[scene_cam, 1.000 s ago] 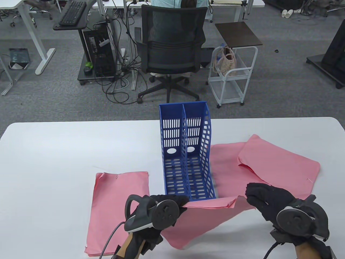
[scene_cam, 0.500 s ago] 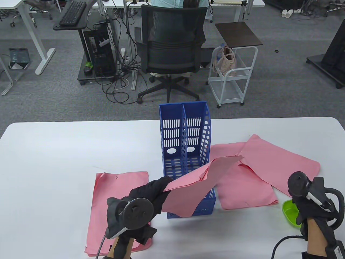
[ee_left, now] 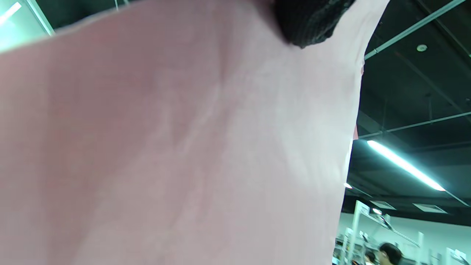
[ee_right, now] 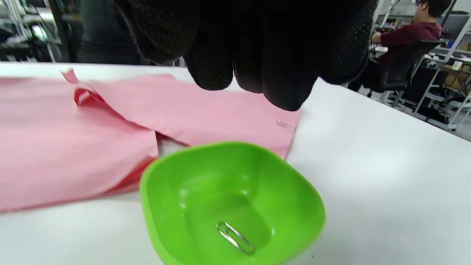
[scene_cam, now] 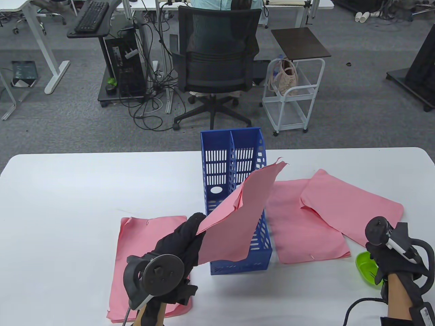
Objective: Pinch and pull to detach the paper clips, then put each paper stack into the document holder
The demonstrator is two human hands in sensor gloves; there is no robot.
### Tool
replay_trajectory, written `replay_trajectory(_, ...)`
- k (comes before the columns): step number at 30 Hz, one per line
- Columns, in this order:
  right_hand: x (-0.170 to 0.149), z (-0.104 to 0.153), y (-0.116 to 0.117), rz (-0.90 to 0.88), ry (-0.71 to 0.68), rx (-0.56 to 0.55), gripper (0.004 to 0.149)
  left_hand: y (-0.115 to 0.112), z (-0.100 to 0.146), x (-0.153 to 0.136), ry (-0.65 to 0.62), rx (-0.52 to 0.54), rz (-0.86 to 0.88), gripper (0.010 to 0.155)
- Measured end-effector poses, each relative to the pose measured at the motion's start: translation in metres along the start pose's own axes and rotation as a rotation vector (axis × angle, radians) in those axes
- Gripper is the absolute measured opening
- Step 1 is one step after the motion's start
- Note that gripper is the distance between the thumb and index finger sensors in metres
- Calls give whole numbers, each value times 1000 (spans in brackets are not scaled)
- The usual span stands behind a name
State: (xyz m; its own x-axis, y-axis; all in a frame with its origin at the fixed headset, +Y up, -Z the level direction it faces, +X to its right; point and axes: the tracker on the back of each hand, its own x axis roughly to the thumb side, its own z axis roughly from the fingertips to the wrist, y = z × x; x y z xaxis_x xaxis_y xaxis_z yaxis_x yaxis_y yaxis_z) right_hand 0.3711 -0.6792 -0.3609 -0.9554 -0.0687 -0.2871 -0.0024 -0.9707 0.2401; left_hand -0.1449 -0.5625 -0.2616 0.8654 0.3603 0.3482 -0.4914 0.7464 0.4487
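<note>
My left hand [scene_cam: 194,227] pinches the near edge of a pink paper stack [scene_cam: 243,207] and holds it raised and tilted over the blue document holder [scene_cam: 234,159]. In the left wrist view that paper stack [ee_left: 184,147] fills the frame, with a gloved fingertip [ee_left: 309,22] on it. My right hand [scene_cam: 379,259] hovers over a green bowl [scene_cam: 365,268] at the right; its fingers [ee_right: 250,70] hang loosely above the bowl [ee_right: 176,176] and hold nothing. A silver paper clip [ee_right: 235,237] lies inside it.
Three more pink stacks lie flat: one on the left [scene_cam: 142,244], one right of the holder [scene_cam: 302,231] and one overlapping it at the far right [scene_cam: 357,203] with a clip [ee_right: 285,125] at its corner. An office chair [scene_cam: 217,61] stands beyond the table.
My left hand lifted the pink stack from the table and tilted it up over the holder. My right hand let go of the paper and moved right to the green bowl.
</note>
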Motion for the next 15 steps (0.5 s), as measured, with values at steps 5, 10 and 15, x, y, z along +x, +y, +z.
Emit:
replay_trajectory(5, 2, 15, -20, -26, -41, -123, 46, 12, -2, 17, 90, 86, -76, 45)
replay_trajectory(10, 0, 30, -34, -83, -88, -255, 52, 7, -7, 38, 198, 166, -177, 45)
replay_trajectory(15, -4, 41, -44, -143, -130, -342, 60, -10, -13, 50, 283, 238, -323, 44)
